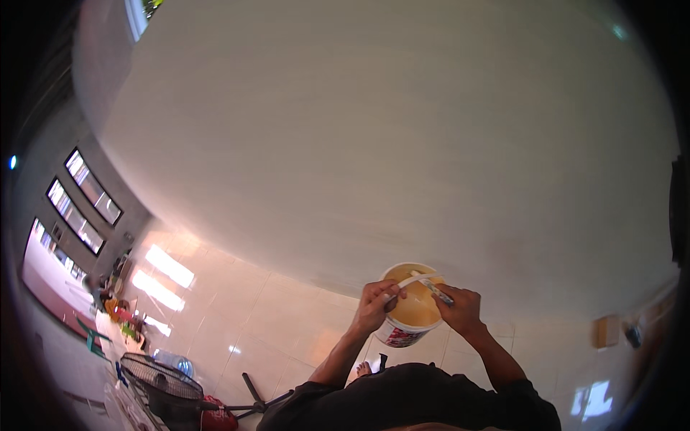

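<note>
In front of my body is a white bucket point(408, 335) with a coloured label, its inside coated with a pale yellow-cream colour. My left hand point(374, 304) is closed above the bucket's left rim, gripping a thin, curved white strip point(419, 280) that reaches rightward over the opening. Whether the strip is a blade or a handle I cannot make out. From the right side, my right hand point(460, 307) grips a narrow, paint-spattered tool point(435, 288). This tool slants up and left to the strip, and the two overlap over the bucket.
A broad pale wall point(374, 144) rises just beyond the bucket. Lower left, a black fan point(162, 384) stands near a tripod-like base point(255, 402) and a large clear bottle point(176, 363). A brown box point(606, 332) sits on the right. Shiny tiles cover the floor point(237, 309).
</note>
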The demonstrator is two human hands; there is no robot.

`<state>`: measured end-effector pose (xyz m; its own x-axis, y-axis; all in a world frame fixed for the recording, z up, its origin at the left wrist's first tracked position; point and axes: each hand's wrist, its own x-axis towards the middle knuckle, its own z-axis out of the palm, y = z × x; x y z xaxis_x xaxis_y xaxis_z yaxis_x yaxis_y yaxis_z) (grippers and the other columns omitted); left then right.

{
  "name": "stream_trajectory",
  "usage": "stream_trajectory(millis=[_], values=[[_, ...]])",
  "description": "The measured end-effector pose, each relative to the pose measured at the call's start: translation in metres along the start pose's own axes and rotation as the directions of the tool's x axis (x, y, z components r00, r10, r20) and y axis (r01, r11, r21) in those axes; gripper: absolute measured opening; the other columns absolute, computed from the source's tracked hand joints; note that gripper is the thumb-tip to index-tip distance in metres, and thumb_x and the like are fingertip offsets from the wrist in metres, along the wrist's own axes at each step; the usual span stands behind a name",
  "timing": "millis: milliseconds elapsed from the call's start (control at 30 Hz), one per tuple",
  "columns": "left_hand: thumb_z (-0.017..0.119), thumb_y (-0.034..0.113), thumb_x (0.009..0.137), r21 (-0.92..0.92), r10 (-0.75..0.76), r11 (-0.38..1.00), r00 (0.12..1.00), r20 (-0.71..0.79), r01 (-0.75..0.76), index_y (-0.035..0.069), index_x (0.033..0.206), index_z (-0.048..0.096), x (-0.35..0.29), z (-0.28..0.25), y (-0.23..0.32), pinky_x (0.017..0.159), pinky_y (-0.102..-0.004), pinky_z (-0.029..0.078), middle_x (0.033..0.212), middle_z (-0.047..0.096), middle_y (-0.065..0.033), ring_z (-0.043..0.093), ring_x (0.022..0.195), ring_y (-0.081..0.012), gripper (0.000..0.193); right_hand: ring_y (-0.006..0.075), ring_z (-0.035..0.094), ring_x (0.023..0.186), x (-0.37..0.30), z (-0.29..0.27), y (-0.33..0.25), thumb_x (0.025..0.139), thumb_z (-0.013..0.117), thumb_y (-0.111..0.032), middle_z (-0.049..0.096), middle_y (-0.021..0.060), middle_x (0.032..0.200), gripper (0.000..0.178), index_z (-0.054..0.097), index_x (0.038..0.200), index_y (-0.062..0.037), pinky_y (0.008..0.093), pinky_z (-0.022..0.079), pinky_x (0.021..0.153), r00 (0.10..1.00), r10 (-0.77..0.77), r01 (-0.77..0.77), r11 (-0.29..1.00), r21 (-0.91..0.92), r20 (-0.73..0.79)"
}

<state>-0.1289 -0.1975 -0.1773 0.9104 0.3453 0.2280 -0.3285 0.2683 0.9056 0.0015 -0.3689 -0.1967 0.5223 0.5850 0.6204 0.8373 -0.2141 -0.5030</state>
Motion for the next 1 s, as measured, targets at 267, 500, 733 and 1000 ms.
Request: stream_trajectory(millis=[267,500,733,1000], values=[[0.050,0.024,0.089,0.069,0.053,0.996,0.998,0.040,-0.056,-0.002,0.080,0.058,-0.036,-0.023,0.039,0.046,-0.0221,0.018,0.056,0.034,0.0073,0.026,0.049,-0.0037,0.030,0.0135,0.057,0.045,-0.006,0.002,-0.070,0.077,0.070,-0.008,0.064,0.0095,0.062,0.015,0.067,0.083,0.0053,0.0250,0.045,0.043,0.883,0.400,-0.469,0.735,0.489,0.246],[0.049,0.024,0.092,0.088,0.035,0.995,0.999,0.034,-0.037,0.001,0.078,0.059,-0.042,-0.033,0.043,0.047,-0.0213,0.019,0.055,0.034,0.0081,0.026,0.050,-0.0028,0.028,0.0120,0.056,0.046,-0.002,0.015,-0.083,0.076,0.070,-0.007,0.064,0.0099,0.063,0.016,0.067,0.082,0.0080,0.0248,0.045,0.044,0.821,0.390,-0.570,0.519,0.637,0.417],[0.052,0.026,0.089,0.031,-0.004,1.000,1.000,0.006,0.004,-0.002,0.078,0.059,-0.033,-0.046,0.021,0.045,-0.0210,0.019,0.056,0.037,0.0071,0.027,0.048,-0.0025,0.030,0.0190,0.061,0.050,-0.005,0.045,-0.051,0.075,0.070,-0.010,0.066,0.0118,0.066,0.017,0.069,0.089,-0.0004,0.0296,0.048,0.049,0.954,0.266,-0.296,0.908,0.297,0.139],[0.052,0.028,0.089,0.025,0.024,0.999,1.000,0.012,-0.025,-0.002,0.080,0.059,-0.025,-0.041,0.020,0.046,-0.0206,0.020,0.056,0.036,0.0076,0.028,0.048,-0.0025,0.032,0.0244,0.064,0.056,-0.002,0.038,-0.049,0.073,0.071,-0.012,0.065,0.0137,0.067,0.020,0.069,0.091,-0.0037,0.0325,0.049,0.053,0.999,0.010,-0.011,0.999,0.042,0.032]])
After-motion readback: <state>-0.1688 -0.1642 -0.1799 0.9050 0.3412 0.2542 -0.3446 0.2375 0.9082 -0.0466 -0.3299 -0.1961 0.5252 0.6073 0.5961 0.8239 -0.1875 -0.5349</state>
